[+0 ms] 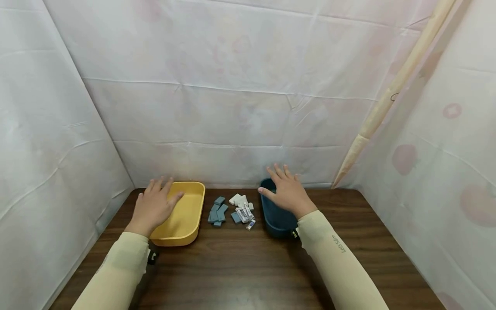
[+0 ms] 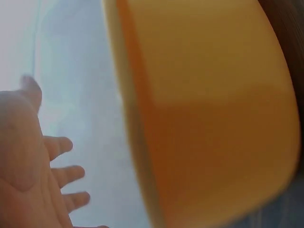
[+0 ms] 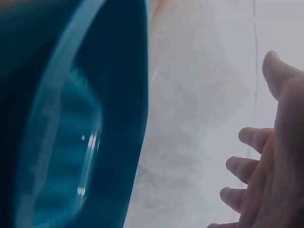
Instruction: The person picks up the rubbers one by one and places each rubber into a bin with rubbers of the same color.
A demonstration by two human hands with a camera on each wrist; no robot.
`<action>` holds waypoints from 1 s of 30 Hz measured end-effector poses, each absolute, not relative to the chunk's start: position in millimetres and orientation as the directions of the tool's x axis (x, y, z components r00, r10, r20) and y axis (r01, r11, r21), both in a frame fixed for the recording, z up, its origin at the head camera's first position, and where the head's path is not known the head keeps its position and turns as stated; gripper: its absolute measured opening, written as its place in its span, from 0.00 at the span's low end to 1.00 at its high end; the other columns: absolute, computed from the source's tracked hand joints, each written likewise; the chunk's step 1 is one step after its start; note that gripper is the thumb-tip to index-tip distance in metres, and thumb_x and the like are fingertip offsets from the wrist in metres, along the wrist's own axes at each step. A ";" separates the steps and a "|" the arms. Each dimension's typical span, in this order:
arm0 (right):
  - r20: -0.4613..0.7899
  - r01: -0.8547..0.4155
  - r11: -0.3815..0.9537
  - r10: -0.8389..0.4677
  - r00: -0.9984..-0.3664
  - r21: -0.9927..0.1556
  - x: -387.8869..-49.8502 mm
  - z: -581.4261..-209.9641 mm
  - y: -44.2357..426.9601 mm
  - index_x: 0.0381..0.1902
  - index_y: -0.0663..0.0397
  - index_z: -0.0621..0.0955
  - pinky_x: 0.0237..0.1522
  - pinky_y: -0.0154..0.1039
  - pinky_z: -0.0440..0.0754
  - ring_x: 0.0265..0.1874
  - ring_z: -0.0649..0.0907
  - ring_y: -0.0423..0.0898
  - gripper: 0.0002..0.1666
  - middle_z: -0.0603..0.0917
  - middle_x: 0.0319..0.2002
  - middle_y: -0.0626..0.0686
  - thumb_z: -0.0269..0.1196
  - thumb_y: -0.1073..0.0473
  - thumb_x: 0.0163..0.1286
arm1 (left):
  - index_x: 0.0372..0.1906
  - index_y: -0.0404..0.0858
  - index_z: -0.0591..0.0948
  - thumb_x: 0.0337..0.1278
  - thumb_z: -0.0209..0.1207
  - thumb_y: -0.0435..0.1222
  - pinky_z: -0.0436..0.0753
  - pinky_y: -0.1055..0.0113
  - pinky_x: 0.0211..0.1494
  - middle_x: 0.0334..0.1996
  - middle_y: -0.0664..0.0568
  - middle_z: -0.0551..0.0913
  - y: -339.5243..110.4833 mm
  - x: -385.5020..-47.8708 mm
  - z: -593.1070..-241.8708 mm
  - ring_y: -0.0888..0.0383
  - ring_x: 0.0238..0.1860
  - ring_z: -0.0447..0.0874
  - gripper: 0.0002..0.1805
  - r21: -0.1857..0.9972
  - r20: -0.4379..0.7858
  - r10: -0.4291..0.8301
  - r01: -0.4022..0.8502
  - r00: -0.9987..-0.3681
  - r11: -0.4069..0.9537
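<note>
Fingers spread, the left hand (image 1: 153, 207) hovers over the left side of a yellow tray (image 1: 186, 211); in the left wrist view this hand (image 2: 28, 161) is beside the tray's wall (image 2: 213, 118) and holds nothing. The right hand (image 1: 288, 193), also spread and holding nothing, is above a dark blue tray (image 1: 277, 217). In the right wrist view the blue tray (image 3: 118, 118) stands left of the hand (image 3: 280, 152). Between the trays lie several grey-blue blocks (image 1: 218, 211) and a cluster of white pieces (image 1: 241, 201), with printed wrapped ones (image 1: 244, 214) among them.
The brown wooden table (image 1: 232, 267) is bounded by white cloth walls (image 1: 232, 120) at the back and both sides. A pale wrapped pole (image 1: 381, 107) slants down to the table's back right edge.
</note>
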State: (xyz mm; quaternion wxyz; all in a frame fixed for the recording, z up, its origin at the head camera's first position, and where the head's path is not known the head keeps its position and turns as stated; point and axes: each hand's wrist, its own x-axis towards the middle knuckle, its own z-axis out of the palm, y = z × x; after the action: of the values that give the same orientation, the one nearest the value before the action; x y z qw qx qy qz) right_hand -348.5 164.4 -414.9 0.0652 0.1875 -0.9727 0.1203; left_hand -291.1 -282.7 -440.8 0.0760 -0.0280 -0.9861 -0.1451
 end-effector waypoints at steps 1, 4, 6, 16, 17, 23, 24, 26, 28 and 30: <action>0.166 -0.388 0.900 -0.360 -0.918 -0.200 -348.3 -414.8 160.0 0.95 0.40 0.55 0.87 0.79 0.50 0.94 0.49 0.66 0.58 0.51 0.95 0.57 0.52 0.17 0.82 | 0.93 0.36 0.55 0.85 0.30 0.75 0.60 0.14 0.79 0.91 0.27 0.52 -290.5 -292.1 -441.9 0.18 0.88 0.48 0.56 0.293 0.142 0.016 0.057 -0.990 0.954; 0.148 -0.415 0.890 -0.392 -0.908 -0.187 -346.7 -415.3 144.7 0.95 0.41 0.56 0.88 0.77 0.52 0.94 0.50 0.67 0.57 0.53 0.95 0.57 0.54 0.19 0.83 | 0.90 0.25 0.56 0.92 0.33 0.65 0.68 0.16 0.74 0.85 0.18 0.56 -312.5 -295.4 -447.1 0.13 0.82 0.54 0.51 0.335 0.071 -0.033 -0.008 -0.997 0.942; 0.132 -0.432 0.882 -0.413 -0.901 -0.190 -344.6 -416.2 132.9 0.95 0.43 0.58 0.88 0.76 0.53 0.94 0.53 0.66 0.56 0.56 0.94 0.57 0.56 0.21 0.84 | 0.88 0.21 0.57 0.95 0.36 0.58 0.70 0.18 0.74 0.82 0.15 0.58 -323.1 -297.0 -450.7 0.12 0.79 0.58 0.46 0.366 0.015 -0.059 -0.049 -0.998 0.929; 0.035 -0.550 0.813 -0.554 -0.831 -0.190 -336.4 -431.8 69.7 0.86 0.47 0.74 0.86 0.59 0.72 0.83 0.77 0.54 0.43 0.78 0.83 0.52 0.67 0.33 0.84 | 0.80 0.18 0.70 0.90 0.38 0.42 0.84 0.33 0.61 0.73 0.19 0.77 -334.7 -310.8 -468.8 0.28 0.63 0.85 0.34 0.428 -0.093 -0.073 -0.106 -0.993 0.898; 0.020 -0.559 0.809 -0.566 -0.824 -0.181 -335.1 -433.5 63.8 0.87 0.47 0.74 0.84 0.56 0.74 0.82 0.78 0.53 0.43 0.79 0.83 0.51 0.69 0.36 0.84 | 0.79 0.18 0.69 0.90 0.38 0.40 0.84 0.34 0.60 0.72 0.19 0.77 -333.5 -311.4 -470.3 0.28 0.62 0.85 0.33 0.436 -0.093 -0.075 -0.108 -0.993 0.893; -0.044 -0.603 0.782 -0.615 -0.787 -0.157 -334.5 -452.2 37.3 0.83 0.47 0.79 0.74 0.48 0.84 0.75 0.84 0.49 0.37 0.84 0.77 0.48 0.75 0.48 0.81 | 0.81 0.18 0.67 0.88 0.39 0.39 0.85 0.34 0.60 0.72 0.18 0.77 -327.5 -312.3 -475.4 0.28 0.61 0.86 0.33 0.454 -0.091 -0.080 -0.113 -0.993 0.884; -0.054 -0.603 0.780 -0.618 -0.785 -0.164 -335.0 -455.4 34.7 0.81 0.47 0.80 0.73 0.48 0.86 0.74 0.85 0.49 0.36 0.85 0.76 0.48 0.75 0.49 0.81 | 0.81 0.18 0.67 0.88 0.39 0.40 0.85 0.34 0.60 0.72 0.19 0.77 -326.6 -312.5 -475.9 0.28 0.62 0.86 0.33 0.449 -0.088 -0.081 -0.113 -0.993 0.886; -0.072 -0.596 0.782 -0.615 -0.785 -0.184 -336.3 -461.0 30.4 0.79 0.46 0.82 0.70 0.49 0.88 0.70 0.87 0.48 0.33 0.87 0.73 0.47 0.75 0.51 0.81 | 0.81 0.19 0.67 0.89 0.39 0.41 0.84 0.32 0.63 0.73 0.19 0.77 -325.3 -313.3 -476.6 0.26 0.65 0.84 0.34 0.438 -0.082 -0.083 -0.110 -0.993 0.892; -0.087 -0.585 0.786 -0.609 -0.789 -0.200 -337.6 -465.7 27.4 0.75 0.45 0.85 0.66 0.52 0.89 0.66 0.89 0.47 0.29 0.90 0.70 0.47 0.75 0.52 0.80 | 0.82 0.19 0.67 0.89 0.38 0.43 0.83 0.30 0.65 0.75 0.19 0.75 -324.4 -314.6 -478.0 0.24 0.68 0.82 0.35 0.428 -0.074 -0.083 -0.107 -0.994 0.897; -0.097 -0.582 0.785 -0.609 -0.787 -0.211 -339.2 -470.0 25.2 0.70 0.44 0.88 0.63 0.53 0.90 0.60 0.91 0.47 0.23 0.92 0.64 0.46 0.75 0.53 0.80 | 0.82 0.19 0.67 0.90 0.38 0.43 0.83 0.30 0.65 0.75 0.19 0.75 -323.9 -315.5 -479.7 0.23 0.69 0.82 0.35 0.424 -0.072 -0.086 -0.108 -0.994 0.899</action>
State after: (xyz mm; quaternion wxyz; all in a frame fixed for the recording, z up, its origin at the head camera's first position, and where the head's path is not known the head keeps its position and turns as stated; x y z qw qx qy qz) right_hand -339.2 25.2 -470.0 -0.0802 0.3164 -0.9414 0.0853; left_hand -315.5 -323.9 -479.7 -0.0255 0.0499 -0.9741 -0.2190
